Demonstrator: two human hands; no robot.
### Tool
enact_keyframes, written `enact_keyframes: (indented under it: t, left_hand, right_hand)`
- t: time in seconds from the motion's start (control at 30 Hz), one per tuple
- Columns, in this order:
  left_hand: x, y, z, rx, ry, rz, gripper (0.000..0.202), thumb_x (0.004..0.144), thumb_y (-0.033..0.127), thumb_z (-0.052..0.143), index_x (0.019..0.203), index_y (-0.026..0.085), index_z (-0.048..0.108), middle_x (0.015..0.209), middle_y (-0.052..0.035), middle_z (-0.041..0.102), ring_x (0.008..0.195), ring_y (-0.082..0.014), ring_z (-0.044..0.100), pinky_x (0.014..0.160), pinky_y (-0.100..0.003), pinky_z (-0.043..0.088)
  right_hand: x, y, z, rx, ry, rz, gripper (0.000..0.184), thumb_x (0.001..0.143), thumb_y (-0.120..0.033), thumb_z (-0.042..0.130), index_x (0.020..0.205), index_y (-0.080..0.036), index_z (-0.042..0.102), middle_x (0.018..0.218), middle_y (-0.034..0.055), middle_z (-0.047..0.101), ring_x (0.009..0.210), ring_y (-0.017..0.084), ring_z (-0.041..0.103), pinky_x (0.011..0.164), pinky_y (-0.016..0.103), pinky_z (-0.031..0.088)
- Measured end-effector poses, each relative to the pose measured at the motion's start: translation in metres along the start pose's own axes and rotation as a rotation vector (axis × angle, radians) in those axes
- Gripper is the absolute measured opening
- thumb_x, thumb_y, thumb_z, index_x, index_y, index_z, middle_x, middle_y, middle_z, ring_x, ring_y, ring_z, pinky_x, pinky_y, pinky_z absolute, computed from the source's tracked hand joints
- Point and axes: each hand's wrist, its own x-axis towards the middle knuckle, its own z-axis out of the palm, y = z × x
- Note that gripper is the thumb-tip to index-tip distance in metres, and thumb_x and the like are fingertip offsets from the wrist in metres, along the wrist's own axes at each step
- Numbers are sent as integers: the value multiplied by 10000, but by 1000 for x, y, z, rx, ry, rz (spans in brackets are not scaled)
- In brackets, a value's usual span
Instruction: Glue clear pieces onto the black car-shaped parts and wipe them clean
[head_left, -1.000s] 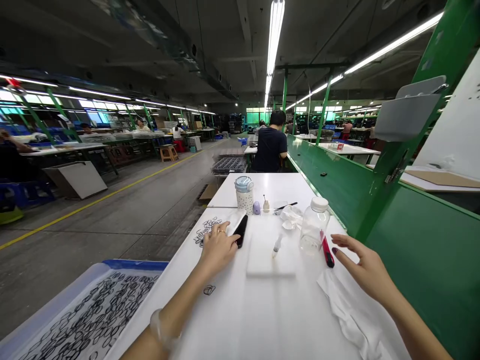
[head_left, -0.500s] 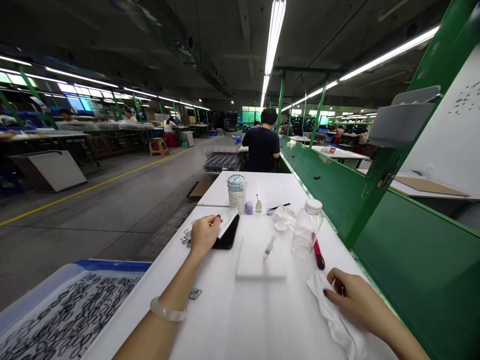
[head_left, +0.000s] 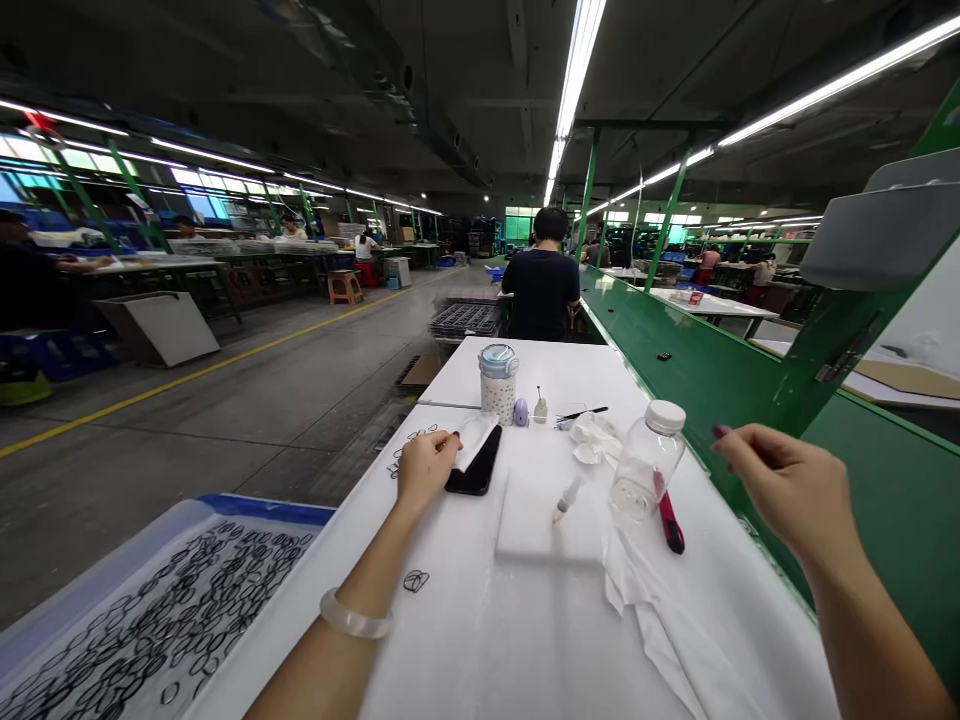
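My left hand [head_left: 426, 468] is closed, its thumb and finger pinching the near edge of a folded white tissue [head_left: 474, 442]. Under the tissue lies a black phone [head_left: 480, 468]. In the air at the right is my right hand [head_left: 795, 490], loosely curled with the thumb stretched out; nothing shows in it. Below and left of it a crumpled white cloth [head_left: 652, 625] is spread on the table. Between my hands a white pad [head_left: 536, 525] bears a small syringe-like tube [head_left: 566, 502]. Beside the pad stand a clear bottle with a white cap [head_left: 649, 462] and a red cutter [head_left: 670, 520].
A lidded cup [head_left: 498, 390], a purple item [head_left: 521, 411] and a small bottle [head_left: 541, 409] stand farther back, near crumpled tissue [head_left: 595, 437]. Black rings [head_left: 415, 581] lie at left, many more in a tray [head_left: 169, 600]. A green divider [head_left: 750, 390] runs along the right.
My right hand has lifted off the white cloth and moved up and right. The cloth now lies more spread out. My left hand keeps its pinch on the tissue; the view has turned left.
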Motion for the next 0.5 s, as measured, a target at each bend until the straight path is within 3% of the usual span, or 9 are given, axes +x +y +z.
enact_keyframes:
  t: [0.07, 0.13, 0.3, 0.5]
  left_hand:
    - [-1, 2, 1, 21, -17, 0, 363, 916, 465, 534, 772, 147, 635, 644, 31, 598, 610, -136, 580, 648, -307, 485]
    - [-2, 4, 1, 44, -36, 2, 363, 913, 458, 542, 742, 148, 620, 625, 38, 579, 583, -127, 561, 627, -297, 479]
    - [-3, 7, 0, 88, -67, 33, 385, 905, 445, 558, 651, 156, 559, 581, 53, 524, 568, -122, 538, 613, -286, 462]
    - [-3, 4, 0, 117, -85, 31, 383, 903, 418, 569, 622, 161, 529, 558, 64, 485, 543, -114, 512, 578, -269, 446]
  right_hand:
    - [11, 16, 9, 31, 135, 94, 309, 794, -470, 564, 698, -194, 665, 506, -19, 452, 501, 128, 375, 515, 287, 290]
    - [13, 37, 24, 50, 171, 180, 300, 787, -441, 545, 699, -179, 662, 472, -30, 386, 496, 137, 370, 524, 293, 301]
    - [2, 78, 55, 41, 34, 301, 288, 727, -423, 572, 606, -178, 663, 452, -21, 399, 513, 161, 418, 577, 314, 343]
    - [4, 92, 62, 55, -2, 406, 328, 734, -486, 553, 648, -194, 676, 441, -32, 351, 488, 154, 366, 535, 302, 327]
